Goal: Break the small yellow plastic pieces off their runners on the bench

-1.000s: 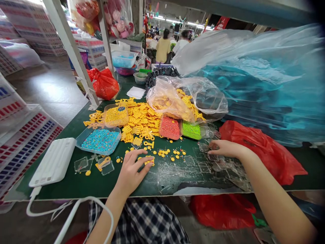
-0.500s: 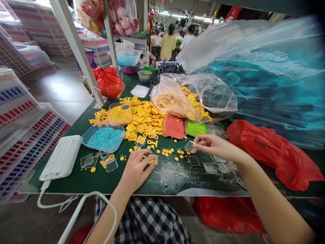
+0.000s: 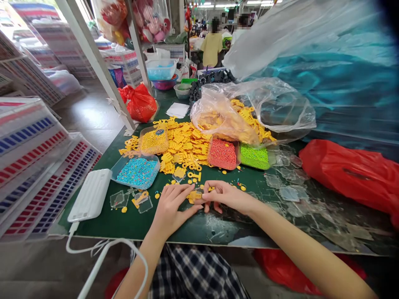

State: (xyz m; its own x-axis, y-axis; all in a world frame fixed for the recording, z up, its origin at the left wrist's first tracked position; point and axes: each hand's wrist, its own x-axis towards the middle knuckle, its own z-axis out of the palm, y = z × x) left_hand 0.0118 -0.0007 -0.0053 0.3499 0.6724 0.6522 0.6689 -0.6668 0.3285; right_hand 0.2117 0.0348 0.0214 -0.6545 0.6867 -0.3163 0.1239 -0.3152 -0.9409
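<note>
Head view: left hand (image 3: 174,209) and right hand (image 3: 229,197) stand narrow, fingertips meeting at a small flat yellow plastic piece (image 3: 193,195) on the green bench (image 3: 193,226); firmness of grip cannot be told. Just behind lie a heap of loose yellow plastic pieces (image 3: 187,143) and a shallow clear tray of blue beads (image 3: 137,172). Risk: a knock from either hand could scatter the loose parts or spill the beads, and a weak pinch could drop the piece among them.
</note>
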